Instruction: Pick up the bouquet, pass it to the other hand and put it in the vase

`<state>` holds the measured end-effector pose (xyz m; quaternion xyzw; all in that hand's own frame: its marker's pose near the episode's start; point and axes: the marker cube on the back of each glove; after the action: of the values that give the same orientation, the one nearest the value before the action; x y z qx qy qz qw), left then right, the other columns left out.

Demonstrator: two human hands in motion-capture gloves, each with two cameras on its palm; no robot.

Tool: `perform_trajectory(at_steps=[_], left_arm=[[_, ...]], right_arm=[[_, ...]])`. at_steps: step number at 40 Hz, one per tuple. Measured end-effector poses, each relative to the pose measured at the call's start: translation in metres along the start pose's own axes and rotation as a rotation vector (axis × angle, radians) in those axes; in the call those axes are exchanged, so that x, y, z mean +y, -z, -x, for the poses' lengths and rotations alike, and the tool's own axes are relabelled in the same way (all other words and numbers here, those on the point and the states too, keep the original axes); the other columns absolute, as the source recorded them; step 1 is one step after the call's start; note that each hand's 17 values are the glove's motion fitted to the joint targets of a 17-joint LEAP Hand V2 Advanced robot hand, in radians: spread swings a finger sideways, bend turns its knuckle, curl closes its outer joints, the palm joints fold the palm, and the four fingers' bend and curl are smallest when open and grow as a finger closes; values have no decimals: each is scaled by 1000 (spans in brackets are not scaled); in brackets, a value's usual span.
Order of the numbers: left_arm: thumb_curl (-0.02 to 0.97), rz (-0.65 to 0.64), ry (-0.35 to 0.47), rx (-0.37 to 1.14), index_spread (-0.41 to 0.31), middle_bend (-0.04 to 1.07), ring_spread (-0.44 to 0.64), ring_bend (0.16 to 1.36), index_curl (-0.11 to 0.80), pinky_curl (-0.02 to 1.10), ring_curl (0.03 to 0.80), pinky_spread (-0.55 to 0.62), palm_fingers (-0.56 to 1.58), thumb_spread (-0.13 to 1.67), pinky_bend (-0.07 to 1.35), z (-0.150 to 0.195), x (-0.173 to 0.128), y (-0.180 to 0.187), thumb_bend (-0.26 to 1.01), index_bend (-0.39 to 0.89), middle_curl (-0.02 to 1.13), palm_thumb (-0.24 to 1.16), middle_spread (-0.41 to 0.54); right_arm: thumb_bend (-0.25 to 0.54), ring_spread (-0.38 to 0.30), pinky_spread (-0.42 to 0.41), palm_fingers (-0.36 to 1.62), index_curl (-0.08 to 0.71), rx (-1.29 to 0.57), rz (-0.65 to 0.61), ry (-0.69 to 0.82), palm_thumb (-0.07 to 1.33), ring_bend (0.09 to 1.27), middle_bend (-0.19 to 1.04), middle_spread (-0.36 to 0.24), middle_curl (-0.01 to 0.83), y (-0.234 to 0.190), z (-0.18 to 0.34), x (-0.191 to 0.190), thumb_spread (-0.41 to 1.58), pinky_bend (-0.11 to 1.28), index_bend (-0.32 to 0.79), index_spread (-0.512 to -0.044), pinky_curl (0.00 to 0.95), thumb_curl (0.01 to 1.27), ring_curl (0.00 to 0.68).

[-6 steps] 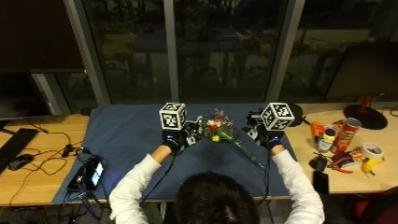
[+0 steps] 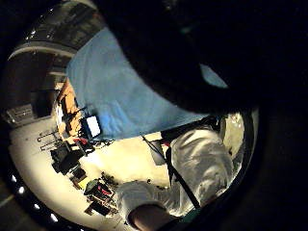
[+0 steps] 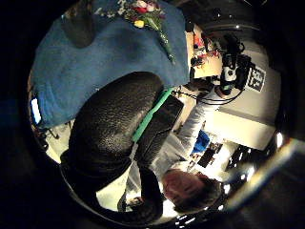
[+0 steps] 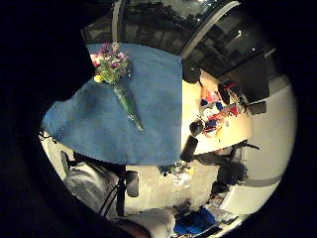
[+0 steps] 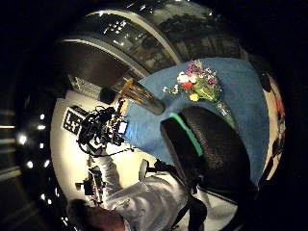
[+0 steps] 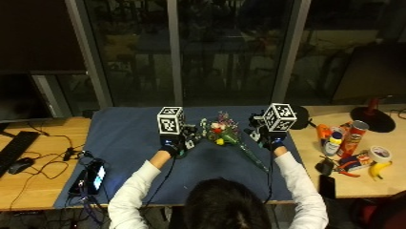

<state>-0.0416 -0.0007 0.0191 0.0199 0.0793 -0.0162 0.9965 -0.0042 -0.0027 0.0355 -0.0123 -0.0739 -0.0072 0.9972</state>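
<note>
Both hands flank the bouquet (image 6: 223,135) on the blue cloth (image 6: 133,138), finger positions hidden; a careless grab could crush blooms.

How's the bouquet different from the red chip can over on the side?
The bouquet lies flat, stems toward the person; the chip can stands upright. The bouquet rests on the blue cloth, the chip can on the bare wooden table beside it. The bouquet is mixed blooms on green stems; the chip can is a plain red cylinder. Shared: neither is being held.
</note>
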Motion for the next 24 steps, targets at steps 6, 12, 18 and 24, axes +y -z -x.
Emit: perform_trajectory(at_steps=[6, 12, 18, 24], left_arm=[[99, -1, 55, -178, 68, 237, 306, 519, 86, 221, 194, 327, 363, 887, 499, -17, 7, 19, -1, 110, 197, 75, 175], [133, -51, 31, -141, 73, 236, 336, 536, 115, 246, 211, 354, 340, 983, 512, -23, -2, 21, -15, 118, 232, 72, 190], [160, -104, 27, -154, 76, 230, 352, 551, 138, 265, 226, 364, 316, 1033, 514, -30, -13, 7, -18, 122, 260, 65, 203], [182, -211, 14, -238, 97, 200, 360, 590, 140, 289, 245, 372, 259, 1059, 547, -38, -24, -17, -20, 92, 276, 59, 238]], right_arm=[[204, 50, 171, 412, 181, 150, 2, -7, 385, 248, 404, -54, 211, 32, 12, -3, 961, 233, 162, -287, 171, 108, 147], [175, 55, 185, 404, 211, 143, 26, -17, 390, 243, 392, -55, 246, 31, 12, -3, 1082, 221, 159, -301, 201, 129, 169], [131, 56, 192, 392, 229, 205, 99, -72, 374, 257, 354, -57, 265, 28, 4, 2, 1145, 229, 145, -309, 231, 144, 193], [11, 33, 198, 420, 201, 273, 116, -152, 247, 384, 254, -63, 264, 30, -4, 13, 1098, 348, 74, -320, 279, 147, 240]])
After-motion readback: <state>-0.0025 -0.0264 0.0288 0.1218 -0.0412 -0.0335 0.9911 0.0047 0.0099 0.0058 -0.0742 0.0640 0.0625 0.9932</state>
